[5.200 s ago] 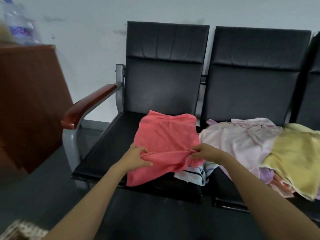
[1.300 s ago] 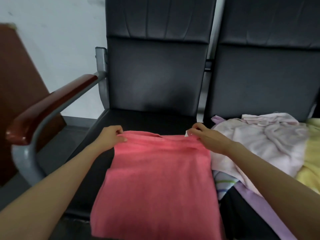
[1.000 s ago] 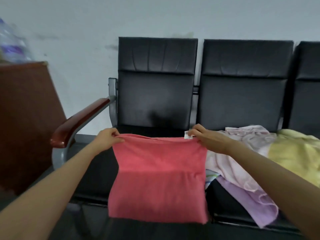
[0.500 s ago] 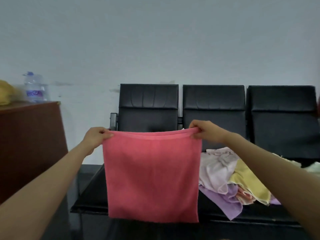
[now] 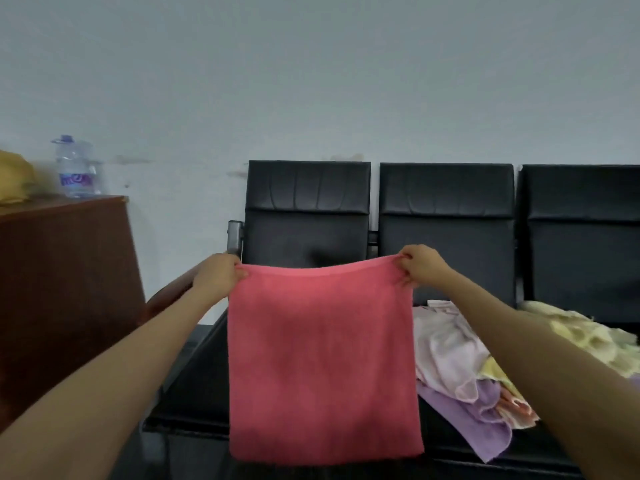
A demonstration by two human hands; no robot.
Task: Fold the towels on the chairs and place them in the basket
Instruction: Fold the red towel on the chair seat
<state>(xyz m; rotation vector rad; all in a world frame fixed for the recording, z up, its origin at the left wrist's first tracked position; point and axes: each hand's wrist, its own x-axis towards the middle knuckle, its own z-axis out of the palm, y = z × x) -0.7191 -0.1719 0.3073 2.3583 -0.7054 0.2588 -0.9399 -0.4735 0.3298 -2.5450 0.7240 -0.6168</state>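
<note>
A pink-red towel [image 5: 322, 362] hangs flat in the air in front of the black chairs [image 5: 308, 209]. My left hand [image 5: 218, 275] pinches its top left corner and my right hand [image 5: 420, 270] pinches its top right corner. The towel's lower edge hangs below the front of the left seat. A heap of unfolded towels lies on the middle and right seats: a pale pink one [image 5: 446, 355], a lilac one [image 5: 464, 420] and a pale yellow one [image 5: 588, 337]. No basket is in view.
A brown wooden cabinet [image 5: 65, 289] stands at the left, with a water bottle [image 5: 74, 168] and a yellow cloth [image 5: 14, 178] on top. The chair row's wooden armrest [image 5: 166, 296] shows by my left forearm. A plain grey wall is behind.
I have lifted the pink-red towel off the left seat and spread it out in the air by its two top corners. My view has risen from the seat to the wall.
</note>
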